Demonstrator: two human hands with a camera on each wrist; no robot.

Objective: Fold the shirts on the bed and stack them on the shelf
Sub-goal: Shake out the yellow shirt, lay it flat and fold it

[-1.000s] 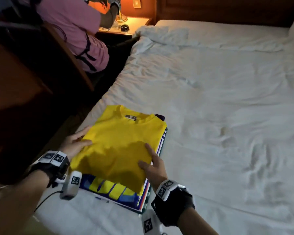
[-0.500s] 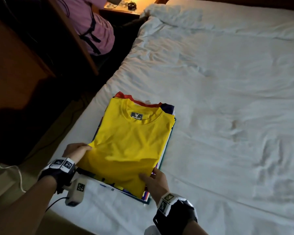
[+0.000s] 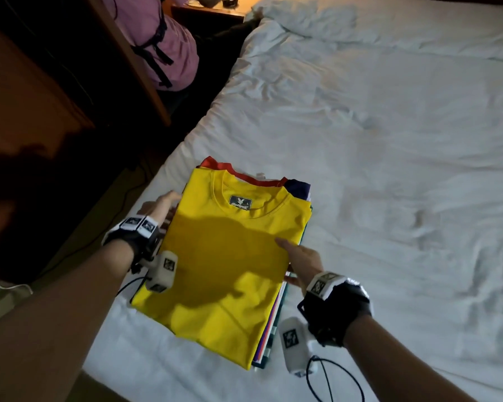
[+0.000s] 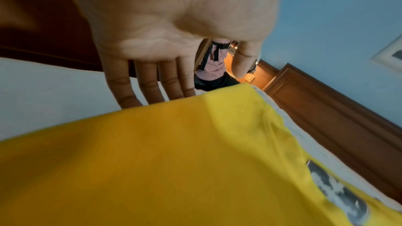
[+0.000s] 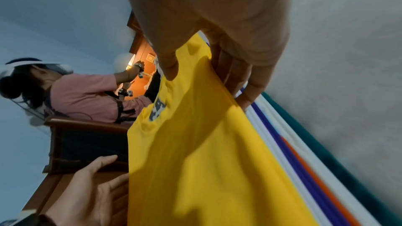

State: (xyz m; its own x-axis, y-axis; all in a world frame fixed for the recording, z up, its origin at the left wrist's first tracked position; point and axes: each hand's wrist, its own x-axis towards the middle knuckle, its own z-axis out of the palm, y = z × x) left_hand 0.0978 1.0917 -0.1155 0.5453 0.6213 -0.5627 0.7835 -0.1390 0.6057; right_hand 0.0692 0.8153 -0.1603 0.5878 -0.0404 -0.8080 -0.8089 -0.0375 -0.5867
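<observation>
A folded yellow shirt (image 3: 233,256) (image 4: 174,161) (image 5: 206,161) tops a stack of folded shirts (image 3: 269,340) (image 5: 304,161) near the left edge of the white bed (image 3: 389,169). A red collar and dark fabric peek out at the stack's far end. My left hand (image 3: 160,204) (image 4: 165,82) (image 5: 93,186) lies with straight fingers against the stack's left side, thumb apart. My right hand (image 3: 299,262) (image 5: 228,61) pinches the yellow shirt's right edge, thumb on top and fingers tucked beneath it.
A person in a pink top (image 3: 163,44) (image 5: 87,92) sits at a lit nightstand (image 3: 209,13) beyond the bed's left side. Dark wooden furniture (image 3: 41,97) stands to the left across a narrow strip of floor (image 3: 108,181). The rumpled sheet spreads to the right.
Both hands slid away from me along the stack's sides, from its near corners toward the middle and collar. The blue and yellow shirt that showed at the near end is now covered.
</observation>
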